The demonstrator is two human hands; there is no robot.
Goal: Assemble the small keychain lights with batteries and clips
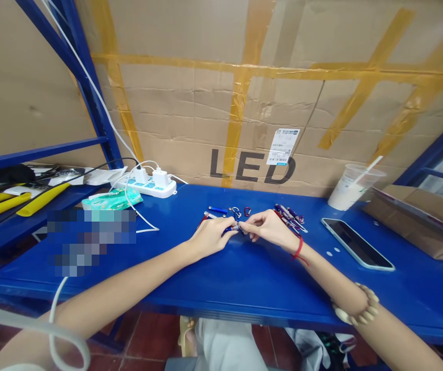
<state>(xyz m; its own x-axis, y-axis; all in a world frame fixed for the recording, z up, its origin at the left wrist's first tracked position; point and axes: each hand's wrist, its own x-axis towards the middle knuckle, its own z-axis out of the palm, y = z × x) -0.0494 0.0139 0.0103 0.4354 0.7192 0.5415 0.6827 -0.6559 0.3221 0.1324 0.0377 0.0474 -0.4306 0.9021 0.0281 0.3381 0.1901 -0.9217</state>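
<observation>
Your hands, left (212, 237) and right (269, 231), are nearly meeting, pinching a small metallic piece (236, 226) above the blue table (244, 288)'s middle. Risk: fingertips crowding, piece slipping out.

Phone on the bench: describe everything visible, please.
The phone lies flat, screen up, on the blue tabletop, slanting from far left to near right. It is a rounded slab with a dark, apparently off screen and a pale rim that looks like a case. Two small white discs lie left of it; the cup stands beyond its far end. Only the tabletop touches it. Its back is hidden.
</observation>
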